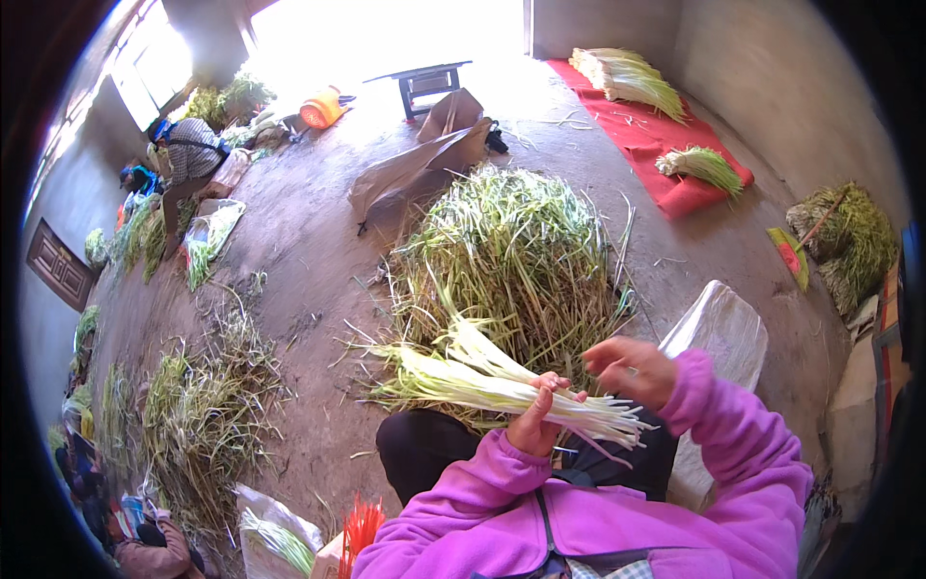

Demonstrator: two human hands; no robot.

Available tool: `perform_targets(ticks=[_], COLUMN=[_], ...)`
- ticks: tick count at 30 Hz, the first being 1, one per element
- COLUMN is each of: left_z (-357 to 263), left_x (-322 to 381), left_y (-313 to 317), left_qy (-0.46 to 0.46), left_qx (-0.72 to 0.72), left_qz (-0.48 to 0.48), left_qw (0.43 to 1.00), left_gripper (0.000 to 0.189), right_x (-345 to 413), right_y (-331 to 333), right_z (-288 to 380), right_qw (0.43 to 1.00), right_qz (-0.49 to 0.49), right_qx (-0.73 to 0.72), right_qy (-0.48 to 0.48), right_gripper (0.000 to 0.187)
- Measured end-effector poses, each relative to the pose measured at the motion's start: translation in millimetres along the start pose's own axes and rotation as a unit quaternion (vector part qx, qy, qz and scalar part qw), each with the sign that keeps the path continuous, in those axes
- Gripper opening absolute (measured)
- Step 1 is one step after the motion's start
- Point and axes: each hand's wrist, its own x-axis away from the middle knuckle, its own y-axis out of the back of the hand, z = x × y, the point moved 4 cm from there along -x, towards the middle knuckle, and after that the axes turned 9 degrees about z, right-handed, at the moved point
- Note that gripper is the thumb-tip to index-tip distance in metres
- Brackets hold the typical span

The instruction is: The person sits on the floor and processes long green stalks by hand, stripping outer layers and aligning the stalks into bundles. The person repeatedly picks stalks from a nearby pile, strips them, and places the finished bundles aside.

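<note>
My left hand (pixel 539 416) is closed around a bundle of pale green and white leafy stalks (pixel 477 383), held across my lap with the white ends towards the right. My right hand (pixel 629 369) is raised just above those white ends, its fingers slightly curled; whether anything lies between them cannot be made out. In front of my knees rises a large heap of green and straw-coloured stalks (pixel 514 268). At the lower left, near my sleeve, are red strips (pixel 360 532) and a sheet holding more pale stalks (pixel 278 539).
Bundled stalks (pixel 629 79) lie on a red cloth (pixel 651 174) at the upper right. A white sack (pixel 716 340) lies beside my right arm. Another stalk heap (pixel 202 427) is to the left. Other people (pixel 192 155) are at the left. A small table (pixel 430 83) and orange bucket (pixel 322 108) stand farther off.
</note>
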Motion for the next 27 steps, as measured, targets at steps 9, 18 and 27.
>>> perform_targets(ticks=[9, 18, 27], left_z=[-7.6, 0.4, -14.2], left_x=[-2.9, -16.3, -22.2], left_y=[15.7, -11.1, 61.8], left_qy=[-0.001, 0.103, 0.221], left_qx=[-0.068, -0.083, -0.072], left_qz=[-0.071, 0.038, -0.133], left_qw=[0.995, 0.990, 0.963], left_gripper=[0.022, 0.068, 0.039], right_x=[-21.4, -12.0, 90.6], right_y=[-72.0, -29.7, 169.7], right_z=[-37.0, -35.0, -40.6], right_qw=[0.922, 0.995, 0.879], right_qz=[-0.094, -0.006, -0.261], right_qx=[0.365, -0.100, -0.366], right_qy=[0.088, 0.006, 0.158], right_gripper=[0.052, 0.032, 0.022])
